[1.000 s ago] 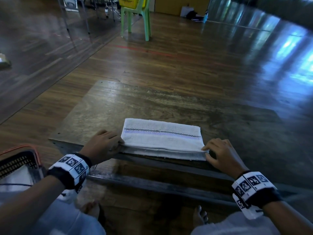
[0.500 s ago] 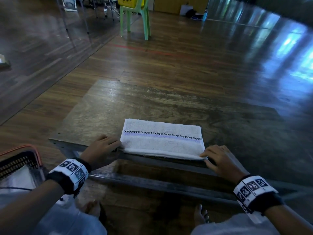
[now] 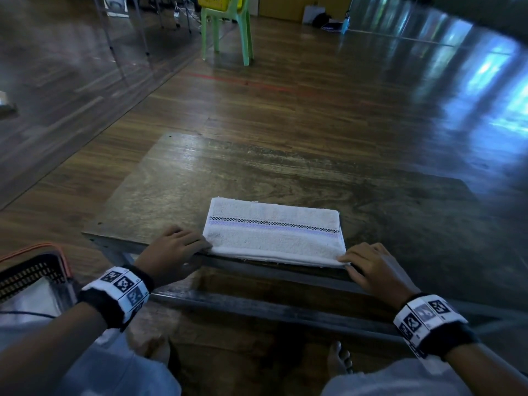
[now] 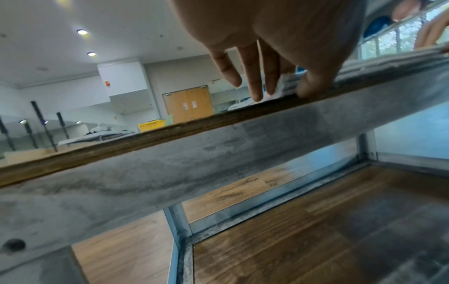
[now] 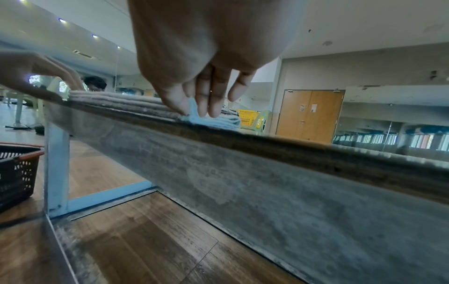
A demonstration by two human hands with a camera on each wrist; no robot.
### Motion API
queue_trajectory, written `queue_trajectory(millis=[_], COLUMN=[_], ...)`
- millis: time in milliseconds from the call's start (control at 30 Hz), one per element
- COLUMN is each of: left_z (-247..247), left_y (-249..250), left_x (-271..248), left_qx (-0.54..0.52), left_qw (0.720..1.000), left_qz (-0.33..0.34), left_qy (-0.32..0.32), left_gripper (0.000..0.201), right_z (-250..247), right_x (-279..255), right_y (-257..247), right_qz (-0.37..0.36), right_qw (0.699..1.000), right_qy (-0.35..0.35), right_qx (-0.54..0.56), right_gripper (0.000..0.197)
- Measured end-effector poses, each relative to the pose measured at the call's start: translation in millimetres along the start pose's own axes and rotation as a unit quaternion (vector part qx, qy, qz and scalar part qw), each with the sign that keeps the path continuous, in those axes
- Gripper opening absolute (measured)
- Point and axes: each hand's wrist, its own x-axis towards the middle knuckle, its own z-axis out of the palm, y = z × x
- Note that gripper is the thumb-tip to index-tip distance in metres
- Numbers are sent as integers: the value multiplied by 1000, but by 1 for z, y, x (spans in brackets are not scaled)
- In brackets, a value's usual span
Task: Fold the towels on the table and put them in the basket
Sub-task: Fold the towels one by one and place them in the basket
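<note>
Head view: towel (image 3: 273, 232) long axis runs left-right between my hands; left hand (image 3: 171, 252) and right hand (image 3: 371, 267) pinch near corners; basket (image 3: 28, 270) lies left.

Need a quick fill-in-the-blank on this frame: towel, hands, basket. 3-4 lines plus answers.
1. The folded towel lies at the table's ____ edge.
2. The left hand and right hand each pinch a near ____ of the towel.
3. The black basket stands on the floor to the person's ____.

Answers: near; corner; left
</note>
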Motion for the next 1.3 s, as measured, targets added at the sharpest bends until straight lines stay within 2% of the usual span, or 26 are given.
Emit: queue_trajectory(millis=[67,133,267,333,433,500,667,767,833,933,967,1033,1067,1133,1200,1300], left_z=[3,5,3,-1,-10,-19,-58,-89,-104,-114,-113,-102,-94,-73,-53,-31], left_y=[2,5,9,5,0,-2,-9,-7,-13,-24,-26,-28,-30,-34,-41,-47], left_x=[-2,-2,6,9,9,10,25,35,38,42,46,54,59,69,78,90], left_qx=[17,32,36,23,-12,-47,-208,-236,-267,-321,-323,-301,-282,-240,-212,-178], left_qw=[1000,999,999,999,999,997,976,966,957,940,939,944,947,953,952,949], left_qz=[12,18,14,15,-17,-36,-63,-49,-63,-110,-119,-127,-128,-135,-156,-193], left_qy=[-20,-19,-6,-16,-47,-48,28,87,92,34,6,-51,-79,-126,-154,-176], left_gripper=[36,27,14,8,25,16,26,29,28,33,33,20,13,13,18,21], right_z=[-1,-3,-9,-9,-8,-9,-36,-68,-89,-107,-110,-104,-98,-79,-61,-40], right_x=[-1,-3,1,2,1,2,17,29,36,47,52,65,70,81,90,101], right_y=[-4,-7,-9,-11,-12,-5,6,5,6,11,13,17,20,28,32,39], right_qz=[-1,-15,-44,-46,-32,-11,25,52,83,107,112,130,138,157,170,200], right_qw=[1000,999,997,997,997,996,983,969,951,923,920,918,917,915,913,918], right_qy=[-12,-32,-58,-57,-65,-73,-28,-11,-15,-46,-72,-136,-167,-218,-246,-235], right_qx=[15,18,-26,-17,19,49,182,242,297,366,368,349,334,302,279,248], right_gripper=[27,28,47,45,37,30,22,23,16,37,34,11,9,15,11,9])
